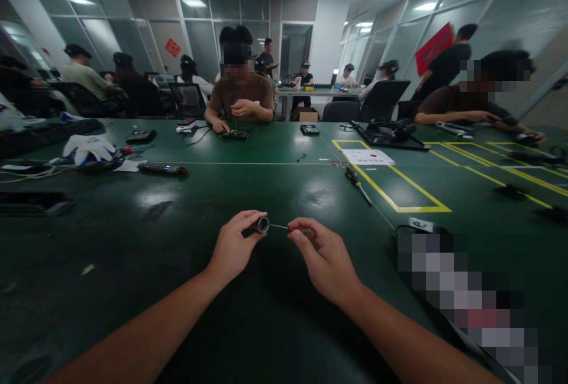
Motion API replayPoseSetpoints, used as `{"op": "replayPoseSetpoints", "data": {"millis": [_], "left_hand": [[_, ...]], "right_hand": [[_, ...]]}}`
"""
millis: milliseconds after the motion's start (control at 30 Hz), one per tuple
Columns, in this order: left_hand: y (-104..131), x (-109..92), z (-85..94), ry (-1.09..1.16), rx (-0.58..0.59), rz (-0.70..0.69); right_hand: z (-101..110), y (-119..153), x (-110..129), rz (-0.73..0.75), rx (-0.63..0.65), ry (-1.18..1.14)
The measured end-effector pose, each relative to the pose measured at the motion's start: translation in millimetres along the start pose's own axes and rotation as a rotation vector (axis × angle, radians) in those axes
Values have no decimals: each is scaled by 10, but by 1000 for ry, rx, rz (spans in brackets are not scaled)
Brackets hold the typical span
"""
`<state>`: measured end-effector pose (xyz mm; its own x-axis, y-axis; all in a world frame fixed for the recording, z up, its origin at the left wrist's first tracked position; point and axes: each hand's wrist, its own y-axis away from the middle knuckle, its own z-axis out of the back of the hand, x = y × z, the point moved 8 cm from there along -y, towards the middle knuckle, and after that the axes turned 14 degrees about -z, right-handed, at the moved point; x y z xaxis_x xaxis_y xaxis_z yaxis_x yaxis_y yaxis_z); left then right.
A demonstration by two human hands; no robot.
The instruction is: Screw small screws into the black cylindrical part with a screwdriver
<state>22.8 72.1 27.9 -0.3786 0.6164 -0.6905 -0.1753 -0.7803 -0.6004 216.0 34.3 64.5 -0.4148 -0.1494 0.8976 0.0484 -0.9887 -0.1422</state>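
Observation:
Between the fingers and thumb of my left hand [234, 247] is a small dark cylinder [263, 225], its round, light-rimmed end facing me and to the right. My right hand [327, 257] is closed around the handle of a thin screwdriver [279, 227]. The slim metal shaft points left, and its tip is at or very near the cylinder's rim; I cannot tell whether it touches. Fingers cover most of the handle, which shows some red near the shaft. Both hands are held over the green table [190, 325].
Ahead to the right lies a yellow-black screwdriver [358, 184] beside a yellow tape outline [423, 209]. White gloves [89, 148] and a dark pen-shaped tool [162, 169] lie to the left. Across the table, a person [239, 91] handles a circuit board [235, 134]. Another person works at right.

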Motion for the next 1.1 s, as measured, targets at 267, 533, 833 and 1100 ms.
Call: {"op": "replayPoseSetpoints", "data": {"millis": [267, 533, 833, 1100], "left_hand": [[-12, -8, -2, 3, 18, 0], [-5, -75, -34, -37, 63, -47], [-15, -43, 9, -105, 63, -48], [-3, -95, -55, -77, 82, -35]], "right_hand": [[17, -27, -2, 9, 6, -41], [38, 2, 10, 5, -34, 29], [-31, -22, -66, -51, 24, -53], [-52, -70, -149, -91, 34, -133]]}}
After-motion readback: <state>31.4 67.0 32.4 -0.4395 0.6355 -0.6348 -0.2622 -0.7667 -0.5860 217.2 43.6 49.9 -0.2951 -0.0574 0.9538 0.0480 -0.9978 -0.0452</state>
